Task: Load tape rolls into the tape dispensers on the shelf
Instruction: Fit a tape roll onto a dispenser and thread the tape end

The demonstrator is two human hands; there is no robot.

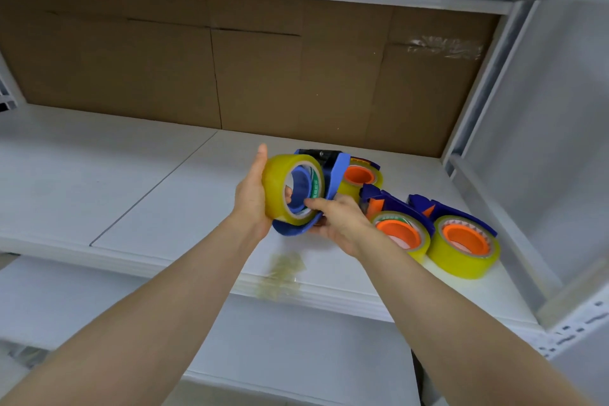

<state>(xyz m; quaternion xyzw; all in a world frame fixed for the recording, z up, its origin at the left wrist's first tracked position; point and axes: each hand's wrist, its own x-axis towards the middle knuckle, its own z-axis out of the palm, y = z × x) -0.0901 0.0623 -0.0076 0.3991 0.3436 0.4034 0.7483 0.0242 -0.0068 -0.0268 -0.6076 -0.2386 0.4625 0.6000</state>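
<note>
My left hand point(252, 198) grips a yellow tape roll point(280, 188) from its left side, above the white shelf point(148, 181). The roll sits over the blue hub of a blue tape dispenser point(333, 175), which my right hand point(339, 221) holds from below and the right, one finger touching the roll's inner rim. To the right, three more blue dispensers lie on the shelf with yellow rolls on orange hubs: one behind my hands point(361, 175), one in the middle point(400, 231), one at far right point(464, 245).
A brown cardboard panel point(263, 69) lines the shelf's back. A white metal upright point(487, 82) and side panel close the right end. A crumpled scrap of clear tape point(283, 277) sticks at the shelf's front edge. A lower shelf point(290, 356) lies beneath.
</note>
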